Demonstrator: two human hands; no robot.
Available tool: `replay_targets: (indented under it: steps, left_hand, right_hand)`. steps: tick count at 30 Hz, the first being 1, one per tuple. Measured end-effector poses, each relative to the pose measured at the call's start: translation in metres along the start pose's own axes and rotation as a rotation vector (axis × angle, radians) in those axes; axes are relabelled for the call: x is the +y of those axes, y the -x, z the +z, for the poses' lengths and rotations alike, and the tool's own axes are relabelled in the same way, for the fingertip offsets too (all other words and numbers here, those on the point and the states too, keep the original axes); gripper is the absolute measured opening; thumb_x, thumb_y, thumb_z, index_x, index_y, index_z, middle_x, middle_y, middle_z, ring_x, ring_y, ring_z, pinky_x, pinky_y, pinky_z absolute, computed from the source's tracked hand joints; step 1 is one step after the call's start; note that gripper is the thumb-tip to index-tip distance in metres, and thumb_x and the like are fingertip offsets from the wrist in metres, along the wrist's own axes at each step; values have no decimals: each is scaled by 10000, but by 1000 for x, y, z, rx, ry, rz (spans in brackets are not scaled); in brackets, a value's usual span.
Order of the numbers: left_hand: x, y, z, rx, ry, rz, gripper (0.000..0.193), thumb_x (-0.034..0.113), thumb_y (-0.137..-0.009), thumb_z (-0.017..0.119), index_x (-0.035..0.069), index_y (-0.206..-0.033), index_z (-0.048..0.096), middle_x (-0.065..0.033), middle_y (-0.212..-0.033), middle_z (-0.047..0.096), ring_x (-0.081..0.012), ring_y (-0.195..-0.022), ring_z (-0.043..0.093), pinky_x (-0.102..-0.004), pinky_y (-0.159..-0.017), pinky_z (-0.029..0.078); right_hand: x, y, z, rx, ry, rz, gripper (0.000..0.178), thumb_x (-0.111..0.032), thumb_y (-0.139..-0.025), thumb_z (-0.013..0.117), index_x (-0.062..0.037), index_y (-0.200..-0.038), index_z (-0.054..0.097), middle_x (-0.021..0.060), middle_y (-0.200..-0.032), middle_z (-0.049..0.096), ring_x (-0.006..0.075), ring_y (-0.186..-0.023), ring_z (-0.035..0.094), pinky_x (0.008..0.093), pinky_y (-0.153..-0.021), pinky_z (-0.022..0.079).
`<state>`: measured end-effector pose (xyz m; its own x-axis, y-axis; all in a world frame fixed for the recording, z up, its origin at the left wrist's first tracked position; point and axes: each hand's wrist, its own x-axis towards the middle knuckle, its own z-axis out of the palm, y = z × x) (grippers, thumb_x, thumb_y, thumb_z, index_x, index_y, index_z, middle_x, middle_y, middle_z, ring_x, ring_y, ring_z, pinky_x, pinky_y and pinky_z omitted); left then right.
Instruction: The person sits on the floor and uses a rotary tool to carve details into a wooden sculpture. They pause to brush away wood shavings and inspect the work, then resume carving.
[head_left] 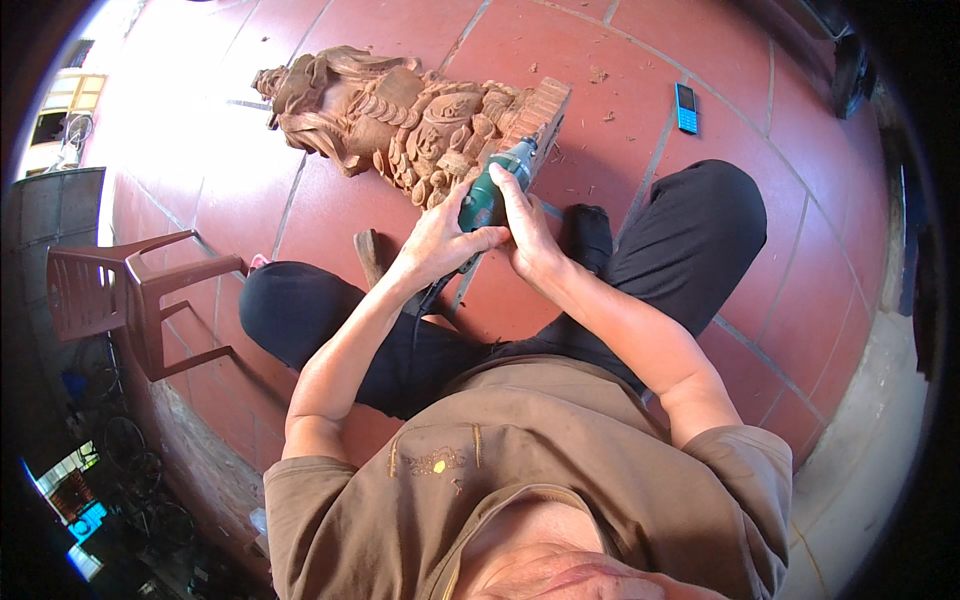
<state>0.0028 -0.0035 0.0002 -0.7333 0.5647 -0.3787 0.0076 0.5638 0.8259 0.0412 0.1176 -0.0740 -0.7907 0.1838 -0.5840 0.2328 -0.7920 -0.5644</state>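
Observation:
Both of my hands are closed round a green die grinder (481, 203), whose grey nose points up and to the right. My left hand (440, 240) wraps the left side of its body. My right hand (524, 222) grips the other side, with the thumbs close together over the tool. Just beyond lies a carved reddish-brown wooden statue (400, 118), on its side on the tiles, its head to the left and its block base to the right. The grinder's nose meets the base end in view; whether its bit touches the wood I cannot make out.
A brown plastic chair (150, 280) stands at the left. A blue mobile phone (686, 108) lies on the red tiled floor (640, 60) at the far right. Wood chips (598, 75) are scattered near the base. A wooden piece (369, 255) is beside my left knee.

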Motion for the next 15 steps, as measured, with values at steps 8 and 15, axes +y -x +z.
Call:
replay_targets:
  steps: [8,15]
  left_hand:
    - [-8,-3,0,37,-38,35,802,362,-735,762,7,-1361,408,-160,-1015,643,-194,-868,629,-311,-740,510]
    - [-17,-2,-3,81,-8,-9,766,367,-746,750,-3,-1335,427,-162,-1007,644,-204,-878,630,-323,-760,505]
  right_hand:
    - [-4,1,2,-64,-9,52,471,-384,-829,684,-55,-1126,528,65,-1004,571,153,-865,585,317,-715,522]
    - [2,-8,11,-56,17,-18,403,-355,-826,687,-51,-1058,559,59,-920,598,155,-776,604,312,-650,524]
